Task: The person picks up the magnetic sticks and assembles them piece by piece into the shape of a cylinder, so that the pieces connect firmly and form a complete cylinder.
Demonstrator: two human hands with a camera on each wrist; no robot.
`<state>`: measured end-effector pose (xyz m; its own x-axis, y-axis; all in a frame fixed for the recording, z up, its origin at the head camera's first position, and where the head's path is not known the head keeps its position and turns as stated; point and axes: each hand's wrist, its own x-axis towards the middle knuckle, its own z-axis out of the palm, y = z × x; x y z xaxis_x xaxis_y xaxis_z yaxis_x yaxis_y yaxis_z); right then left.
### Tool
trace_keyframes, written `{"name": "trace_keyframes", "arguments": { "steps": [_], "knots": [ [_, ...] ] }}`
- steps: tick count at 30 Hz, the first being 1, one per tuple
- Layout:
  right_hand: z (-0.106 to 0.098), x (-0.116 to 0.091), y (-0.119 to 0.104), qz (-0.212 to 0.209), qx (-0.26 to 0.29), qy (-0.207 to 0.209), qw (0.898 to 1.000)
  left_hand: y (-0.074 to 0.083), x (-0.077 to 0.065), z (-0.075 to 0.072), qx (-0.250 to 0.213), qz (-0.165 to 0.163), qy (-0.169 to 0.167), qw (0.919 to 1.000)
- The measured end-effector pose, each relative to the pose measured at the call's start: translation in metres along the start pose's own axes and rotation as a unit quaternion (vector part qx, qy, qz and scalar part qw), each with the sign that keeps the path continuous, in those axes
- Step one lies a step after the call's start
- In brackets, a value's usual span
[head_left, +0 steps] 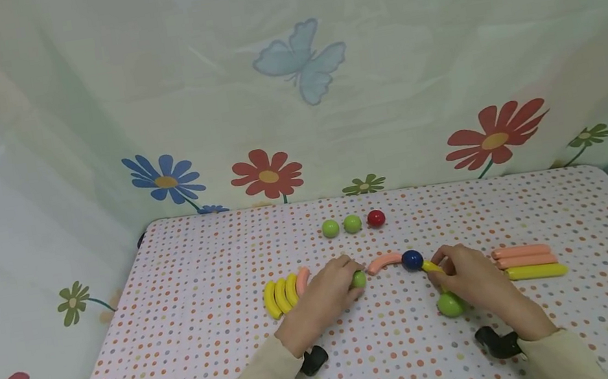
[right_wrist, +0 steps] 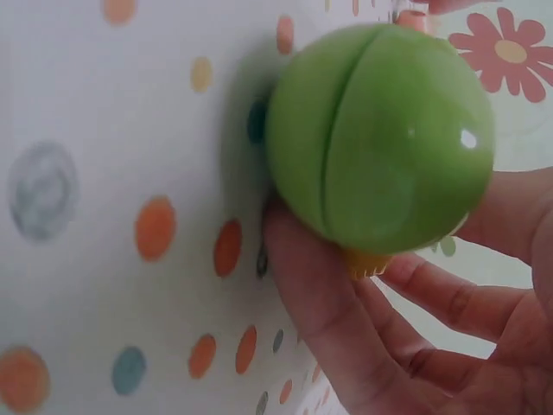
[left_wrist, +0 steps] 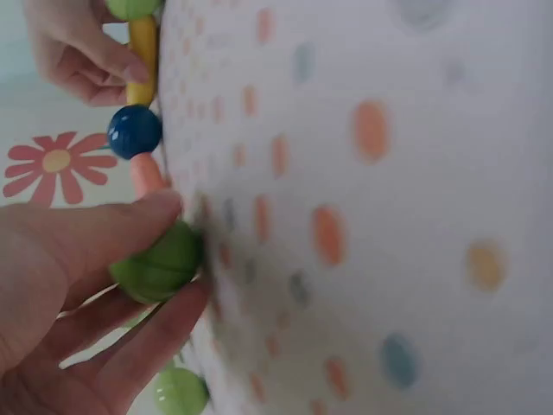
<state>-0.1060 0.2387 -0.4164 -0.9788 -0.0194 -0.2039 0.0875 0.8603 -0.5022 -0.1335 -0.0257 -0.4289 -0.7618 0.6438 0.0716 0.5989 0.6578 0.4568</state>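
Observation:
My left hand (head_left: 322,295) pinches a green ball (head_left: 359,279) between thumb and fingers, just left of a curved salmon-pink stick (head_left: 384,261). Whether ball and stick touch is hard to tell. At its right end the pink stick meets a dark blue ball (head_left: 412,260), and from there a curved yellow stick (head_left: 430,267) runs toward me. A second green ball (head_left: 451,304) sits at the yellow stick's near end, large in the right wrist view. With thumb and fingers, my right hand (head_left: 473,275) grips the yellow stick, partly covering it.
Several curved yellow sticks (head_left: 280,296) and a curved pink one (head_left: 302,279) lie left of my left hand. Straight pink sticks (head_left: 522,251) and a straight yellow stick (head_left: 537,272) lie at the right. Two green balls (head_left: 330,229) and a red ball (head_left: 376,218) line the back.

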Motion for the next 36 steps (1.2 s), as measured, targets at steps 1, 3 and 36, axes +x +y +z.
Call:
{"name": "trace_keyframes", "arguments": {
  "steps": [1,3,36],
  "knots": [
    [0.001,-0.001,0.000,-0.003,0.004,0.003,1.000,0.000,0.000,0.001,-0.005,-0.007,0.007,0.9999],
    [0.003,-0.002,-0.001,-0.010,0.016,0.008,1.000,0.001,0.000,0.003,-0.016,-0.023,0.023,0.9993],
    [0.019,-0.002,-0.010,-0.034,0.047,0.014,0.998,0.007,0.016,0.005,0.007,-0.132,0.071,0.9886]
  ]
}}
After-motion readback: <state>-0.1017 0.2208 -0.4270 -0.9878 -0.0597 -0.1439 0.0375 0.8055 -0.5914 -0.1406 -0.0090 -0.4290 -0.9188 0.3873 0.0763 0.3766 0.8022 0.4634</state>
